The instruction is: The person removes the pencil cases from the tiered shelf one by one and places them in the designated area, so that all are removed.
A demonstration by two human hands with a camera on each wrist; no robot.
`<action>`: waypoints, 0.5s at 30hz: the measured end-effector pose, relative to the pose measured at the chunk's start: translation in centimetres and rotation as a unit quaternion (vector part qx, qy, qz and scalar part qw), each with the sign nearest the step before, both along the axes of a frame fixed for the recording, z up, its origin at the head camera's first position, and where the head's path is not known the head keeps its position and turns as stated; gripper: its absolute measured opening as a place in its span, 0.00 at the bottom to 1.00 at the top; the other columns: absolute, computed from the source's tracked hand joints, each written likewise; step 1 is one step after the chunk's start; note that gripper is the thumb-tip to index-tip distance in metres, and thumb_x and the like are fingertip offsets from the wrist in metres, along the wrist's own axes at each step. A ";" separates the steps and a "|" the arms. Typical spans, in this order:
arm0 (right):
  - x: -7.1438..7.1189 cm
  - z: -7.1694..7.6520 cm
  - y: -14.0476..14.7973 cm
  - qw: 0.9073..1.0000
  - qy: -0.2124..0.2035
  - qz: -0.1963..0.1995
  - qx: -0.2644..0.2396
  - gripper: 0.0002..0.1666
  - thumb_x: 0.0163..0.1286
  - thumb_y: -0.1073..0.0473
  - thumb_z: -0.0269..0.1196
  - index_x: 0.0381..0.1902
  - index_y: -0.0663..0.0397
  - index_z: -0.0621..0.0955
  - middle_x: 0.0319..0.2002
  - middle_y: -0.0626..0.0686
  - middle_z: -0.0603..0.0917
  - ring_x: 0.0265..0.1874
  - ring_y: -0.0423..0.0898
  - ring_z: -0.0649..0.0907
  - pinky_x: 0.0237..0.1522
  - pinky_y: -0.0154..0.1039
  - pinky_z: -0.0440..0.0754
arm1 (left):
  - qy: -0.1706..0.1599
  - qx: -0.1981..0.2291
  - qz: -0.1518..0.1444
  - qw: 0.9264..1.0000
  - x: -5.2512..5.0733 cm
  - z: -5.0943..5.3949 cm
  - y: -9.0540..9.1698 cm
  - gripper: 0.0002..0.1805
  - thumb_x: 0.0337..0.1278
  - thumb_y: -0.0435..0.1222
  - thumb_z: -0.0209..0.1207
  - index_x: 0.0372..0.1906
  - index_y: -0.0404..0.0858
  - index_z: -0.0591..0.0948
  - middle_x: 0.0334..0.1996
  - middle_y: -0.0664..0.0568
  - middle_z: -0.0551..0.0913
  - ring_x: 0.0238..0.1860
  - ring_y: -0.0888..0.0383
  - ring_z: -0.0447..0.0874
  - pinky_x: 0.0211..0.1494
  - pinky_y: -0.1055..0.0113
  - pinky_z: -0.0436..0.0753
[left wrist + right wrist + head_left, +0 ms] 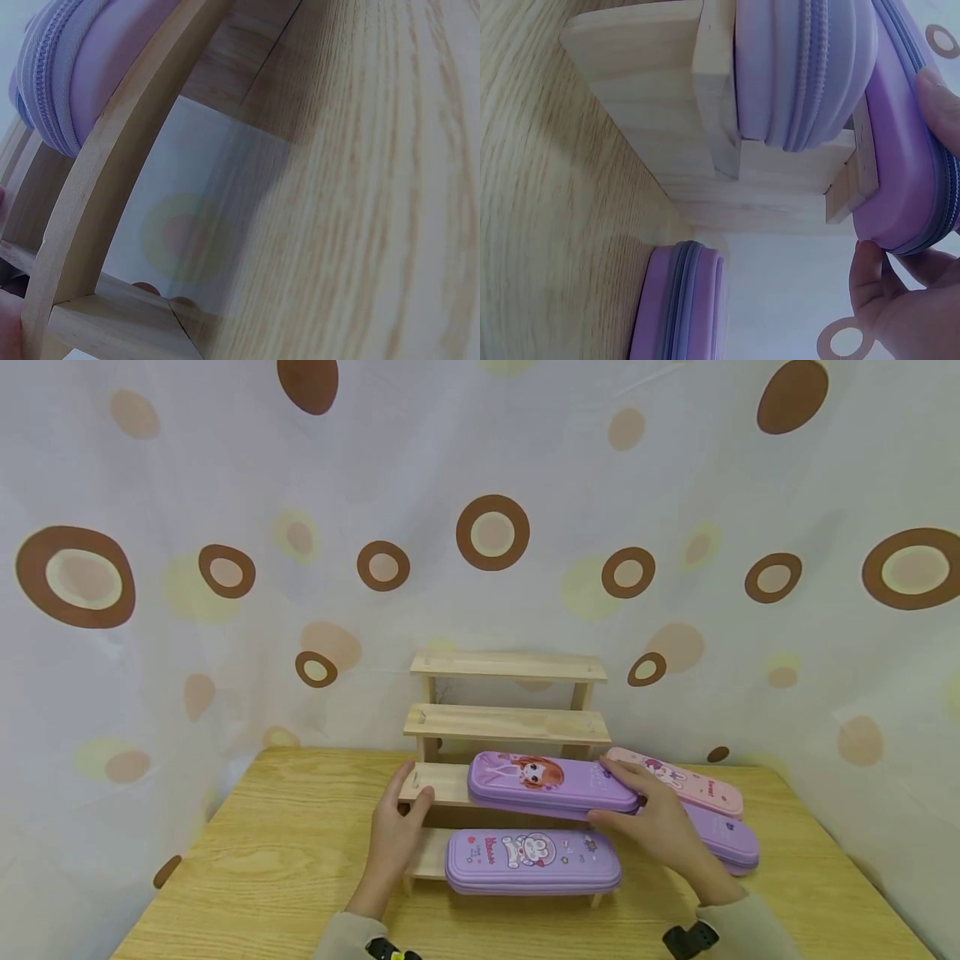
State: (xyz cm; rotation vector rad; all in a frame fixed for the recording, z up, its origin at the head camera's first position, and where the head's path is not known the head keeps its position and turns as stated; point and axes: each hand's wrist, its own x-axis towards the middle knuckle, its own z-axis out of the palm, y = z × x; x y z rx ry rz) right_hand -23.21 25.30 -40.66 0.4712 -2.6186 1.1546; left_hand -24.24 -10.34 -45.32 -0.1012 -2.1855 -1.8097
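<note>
One lilac case (534,862) sits nearest, lowest on one four-step stand (506,723). My left fingers (394,785) touch its second step, gripping or not I can't tell; my right fingers (630,772) grasp one purple case (551,778) there. Rightward on the tabletop (300,852): another purple case (726,839), then one pink case (708,787).

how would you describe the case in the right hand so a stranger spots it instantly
A stepped wooden rack stands on the wood-grain table. At its second step from the bottom is a purple zippered case, right end in the right hand. A red-haired cartoon girl on its lid sets it apart from the lilac case below.
</note>
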 end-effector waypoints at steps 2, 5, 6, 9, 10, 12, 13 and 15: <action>0.2 0.0 0.3 1.000 -0.005 -0.006 -0.003 0.49 0.54 0.44 0.76 0.71 0.49 0.71 0.70 0.61 0.67 0.70 0.66 0.61 0.67 0.66 0.59 | 0.002 -0.004 -0.001 1.000 -0.6 -1.0 -0.2 0.31 0.69 0.41 0.59 0.74 0.40 0.65 0.73 0.43 0.62 0.73 0.42 0.56 0.72 0.45 0.60; 0.6 0.0 0.9 1.000 -0.005 -0.015 -0.005 0.49 0.54 0.44 0.76 0.71 0.48 0.71 0.70 0.63 0.66 0.69 0.67 0.62 0.67 0.66 0.59 | 0.008 -0.012 -0.003 1.000 -1.0 -1.6 -0.3 0.32 0.69 0.44 0.59 0.74 0.43 0.65 0.74 0.46 0.62 0.74 0.43 0.55 0.71 0.44 0.61; 0.8 0.0 1.1 1.000 -0.005 -0.017 -0.006 0.49 0.54 0.45 0.76 0.71 0.48 0.71 0.70 0.64 0.66 0.69 0.67 0.62 0.66 0.66 0.60 | 0.009 -0.013 -0.004 1.000 -1.0 -1.7 -0.3 0.32 0.69 0.45 0.59 0.74 0.43 0.65 0.74 0.46 0.62 0.74 0.43 0.55 0.71 0.43 0.62; 1.2 0.1 1.8 1.000 -0.005 -0.023 -0.009 0.48 0.55 0.47 0.76 0.72 0.49 0.71 0.70 0.66 0.65 0.69 0.69 0.61 0.65 0.67 0.60 | 0.012 -0.011 -0.005 1.000 -1.0 -1.7 -0.3 0.32 0.69 0.47 0.59 0.74 0.44 0.66 0.73 0.47 0.62 0.74 0.43 0.55 0.71 0.43 0.62; 1.3 0.1 2.0 1.000 -0.004 -0.023 -0.009 0.48 0.55 0.47 0.76 0.72 0.49 0.71 0.71 0.66 0.65 0.69 0.69 0.61 0.65 0.67 0.60 | 0.012 -0.011 -0.005 1.000 -1.0 -1.7 -0.3 0.32 0.68 0.47 0.59 0.73 0.44 0.66 0.73 0.47 0.63 0.73 0.44 0.56 0.71 0.44 0.62; 1.7 0.2 2.4 1.000 -0.005 -0.026 -0.010 0.48 0.55 0.48 0.76 0.72 0.47 0.70 0.71 0.67 0.64 0.70 0.69 0.60 0.65 0.68 0.60 | 0.013 -0.012 -0.004 1.000 -0.9 -1.7 -0.3 0.32 0.69 0.46 0.59 0.73 0.44 0.66 0.73 0.46 0.63 0.73 0.44 0.56 0.71 0.44 0.62; 1.9 0.2 2.6 1.000 -0.005 -0.026 -0.012 0.47 0.55 0.49 0.76 0.72 0.46 0.70 0.71 0.67 0.64 0.70 0.69 0.60 0.65 0.69 0.60 | 0.015 -0.012 -0.005 1.000 -0.9 -1.7 -0.3 0.32 0.69 0.45 0.59 0.74 0.42 0.66 0.73 0.46 0.62 0.73 0.43 0.56 0.70 0.43 0.63; 2.3 0.3 3.0 0.999 -0.006 -0.024 -0.020 0.47 0.56 0.50 0.76 0.72 0.44 0.70 0.71 0.67 0.63 0.70 0.69 0.60 0.65 0.68 0.60 | 0.017 -0.013 -0.006 1.000 -0.9 -1.7 -0.3 0.33 0.69 0.45 0.59 0.74 0.41 0.65 0.73 0.45 0.62 0.73 0.42 0.56 0.70 0.43 0.63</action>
